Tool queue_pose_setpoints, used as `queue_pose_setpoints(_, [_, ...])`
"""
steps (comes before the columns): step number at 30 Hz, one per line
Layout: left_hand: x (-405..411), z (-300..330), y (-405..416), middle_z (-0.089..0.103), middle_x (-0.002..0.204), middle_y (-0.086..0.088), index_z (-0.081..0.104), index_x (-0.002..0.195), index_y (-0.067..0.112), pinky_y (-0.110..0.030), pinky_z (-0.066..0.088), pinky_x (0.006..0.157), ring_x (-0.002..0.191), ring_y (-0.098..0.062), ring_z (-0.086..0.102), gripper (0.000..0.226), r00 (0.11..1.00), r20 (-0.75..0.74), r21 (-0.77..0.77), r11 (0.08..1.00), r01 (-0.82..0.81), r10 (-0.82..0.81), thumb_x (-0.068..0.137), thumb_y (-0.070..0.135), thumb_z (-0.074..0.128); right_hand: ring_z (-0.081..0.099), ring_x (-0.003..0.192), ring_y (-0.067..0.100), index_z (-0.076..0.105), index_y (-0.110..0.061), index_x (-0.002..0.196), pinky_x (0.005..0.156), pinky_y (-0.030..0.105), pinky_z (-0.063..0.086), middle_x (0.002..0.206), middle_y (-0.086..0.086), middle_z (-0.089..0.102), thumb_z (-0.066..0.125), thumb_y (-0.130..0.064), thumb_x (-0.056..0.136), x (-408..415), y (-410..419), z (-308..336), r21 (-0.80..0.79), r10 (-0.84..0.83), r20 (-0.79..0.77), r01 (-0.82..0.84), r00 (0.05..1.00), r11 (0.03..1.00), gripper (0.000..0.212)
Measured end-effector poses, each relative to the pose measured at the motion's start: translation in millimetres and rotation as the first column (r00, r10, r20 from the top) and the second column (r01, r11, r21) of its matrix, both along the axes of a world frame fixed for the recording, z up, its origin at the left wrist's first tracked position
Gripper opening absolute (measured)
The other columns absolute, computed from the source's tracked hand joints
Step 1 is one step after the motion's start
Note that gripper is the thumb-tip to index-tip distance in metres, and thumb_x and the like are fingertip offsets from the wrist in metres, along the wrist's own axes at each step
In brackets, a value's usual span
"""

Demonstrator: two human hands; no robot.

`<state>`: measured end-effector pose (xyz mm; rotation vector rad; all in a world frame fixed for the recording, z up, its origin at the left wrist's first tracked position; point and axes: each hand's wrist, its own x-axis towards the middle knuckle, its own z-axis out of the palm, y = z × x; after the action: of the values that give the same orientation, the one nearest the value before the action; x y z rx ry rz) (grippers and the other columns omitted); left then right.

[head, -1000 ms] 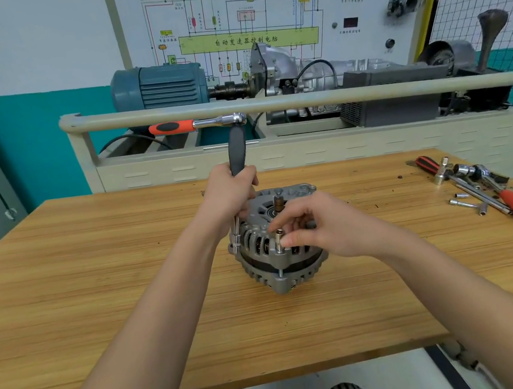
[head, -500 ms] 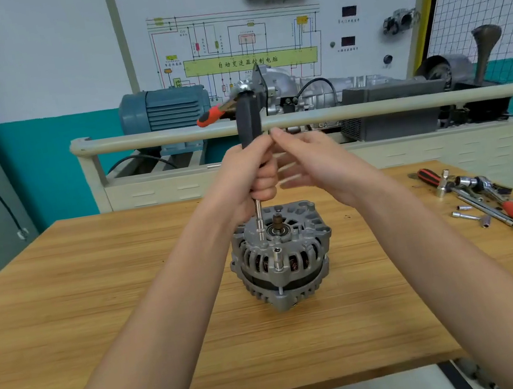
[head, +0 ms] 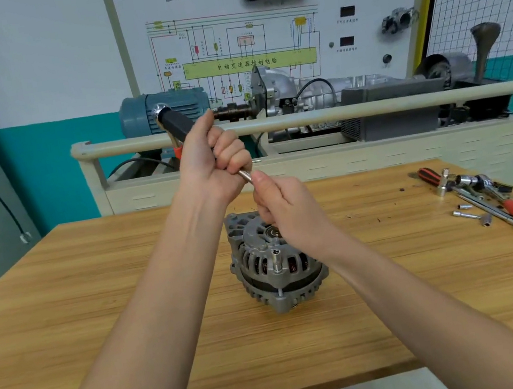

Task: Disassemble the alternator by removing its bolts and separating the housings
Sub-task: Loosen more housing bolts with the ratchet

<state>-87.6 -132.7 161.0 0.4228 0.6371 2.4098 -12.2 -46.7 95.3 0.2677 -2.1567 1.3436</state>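
Alternator (head: 275, 258) stands unheld on the worktop (head: 97, 303); the driver (head: 181, 129), fist-gripped by left hand (head: 213, 164), right fingers (head: 261, 181) pinching its shaft, could drop a bolt.

Bright, even light — edges bowed

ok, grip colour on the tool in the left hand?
Black grip, with a chrome end cap, held by the left hand; head view.
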Motion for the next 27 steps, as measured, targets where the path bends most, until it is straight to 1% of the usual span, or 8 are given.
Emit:
queue_pose_setpoints(4, [-0.7, 9.2, 3.0, 0.02, 0.035, 0.006, 0.031, 0.038, 0.017, -0.017, 0.009, 0.031, 0.026, -0.006, 0.015, 0.066, 1.0, -0.015, 0.005, 1.0, 0.014, -0.014, 0.1, 0.034, 0.045, 0.031, 0.048, 0.013, 0.037, -0.02, 0.061, 0.05, 0.033, 0.027, 0.052, -0.002, 0.035, 0.028, -0.035, 0.103, 1.6, 3.6, 4.9, 0.25, -0.201, -0.157, 0.236, 0.967, 0.939, 0.046])
queue_pose_setpoints(7, [-1.5, 5.6, 10.6, 0.02, 0.035, 0.006, 0.031, 0.038, 0.017, -0.017, 0.01, 0.029, 0.025, -0.006, 0.015, 0.066, 0.999, 0.002, 0.014, 0.999, 0.041, -0.041, 0.1, 0.034, 0.045, 0.032, 0.048, 0.015, 0.037, -0.019, 0.06, 0.05, 0.035, 0.028, 0.051, -0.001, 0.036, 0.029, -0.031, 0.104, 3.8, 7.9, 7.0, 0.303, -0.234, -0.171, 0.277, 0.957, 0.912, 0.046])
queue_pose_setpoints(10, [-5.4, 1.4, 17.3, 0.023, 0.037, 0.007, 0.034, 0.045, 0.017, -0.016, 0.012, 0.029, 0.027, -0.006, 0.018, 0.058, 0.997, 0.071, 0.034, 0.999, -0.001, -0.002, 0.099, 0.03, 0.048, 0.029, 0.047, 0.012, 0.037, -0.018, 0.059, 0.049, 0.03, 0.027, 0.05, -0.004, 0.034, 0.031, -0.028, 0.105, 13.8, 13.2, 1.2, 0.121, -0.099, -0.051, 0.104, 0.994, 0.987, 0.047])
queue_pose_setpoints(13, [-38.5, 6.9, -9.9, 0.024, 0.041, 0.006, 0.034, 0.051, 0.018, -0.016, 0.016, 0.032, 0.031, -0.006, 0.019, 0.051, 0.956, 0.208, 0.158, 0.957, -0.242, 0.207, 0.1, 0.024, 0.047, 0.029, 0.041, 0.004, 0.045, -0.028, 0.051, 0.043, 0.014, 0.028, 0.045, -0.011, 0.035, 0.029, -0.042, 0.1, 40.0, 42.8, -15.4, -0.089, 0.005, 0.034, -0.002, 0.999, 0.996, 0.053])
queue_pose_setpoints(15, [-52.8, 10.5, -26.9, 0.02, 0.041, 0.008, 0.03, 0.047, 0.02, -0.017, 0.012, 0.033, 0.032, -0.006, 0.014, 0.056, 0.959, 0.109, 0.162, 0.947, -0.278, 0.263, 0.101, 0.024, 0.043, 0.03, 0.04, 0.002, 0.046, -0.029, 0.052, 0.042, 0.013, 0.026, 0.044, -0.011, 0.036, 0.032, -0.048, 0.098, 51.6, 70.9, -22.7, -0.165, -0.073, 0.037, 0.078, 0.997, 0.983, 0.052])
queue_pose_setpoints(19, [-39.6, -0.1, -25.2, 0.018, 0.04, 0.009, 0.029, 0.043, 0.022, -0.018, 0.014, 0.032, 0.032, -0.005, 0.014, 0.059, 0.96, -0.195, -0.067, 0.973, -0.219, 0.202, 0.1, 0.027, 0.042, 0.035, 0.047, 0.002, 0.06, -0.011, 0.073, 0.054, 0.022, 0.029, 0.05, -0.012, 0.04, 0.047, -0.032, 0.099, 29.4, 99.0, -40.4, 0.066, -0.28, 0.231, 0.272, 0.932, 0.96, 0.036])
queue_pose_setpoints(24, [-20.4, -10.9, 0.1, 0.017, 0.041, 0.009, 0.026, 0.044, 0.023, -0.018, 0.013, 0.032, 0.033, -0.005, 0.014, 0.058, 0.938, -0.33, -0.247, 0.949, -0.196, 0.108, 0.099, 0.027, 0.044, 0.042, 0.05, -0.003, 0.072, -0.013, 0.094, 0.049, 0.011, 0.031, 0.045, -0.019, 0.051, 0.059, -0.022, 0.095, 15.6, 108.9, -66.2, -0.06, -0.351, 0.318, 0.389, 0.881, 0.919, 0.016])
queue_pose_setpoints(27, [-8.1, -19.6, 23.8, 0.019, 0.047, 0.007, 0.027, 0.056, 0.022, -0.018, 0.019, 0.034, 0.037, -0.006, 0.016, 0.044, 0.932, -0.361, -0.309, 0.939, -0.151, 0.031, 0.096, 0.025, 0.045, 0.046, 0.062, -0.001, 0.067, -0.01, 0.115, 0.056, 0.011, 0.036, 0.068, -0.017, 0.054, 0.053, -0.016, 0.098, 15.2, 107.6, -66.8, -0.065, -0.362, 0.322, 0.402, 0.875, 0.913, 0.023])
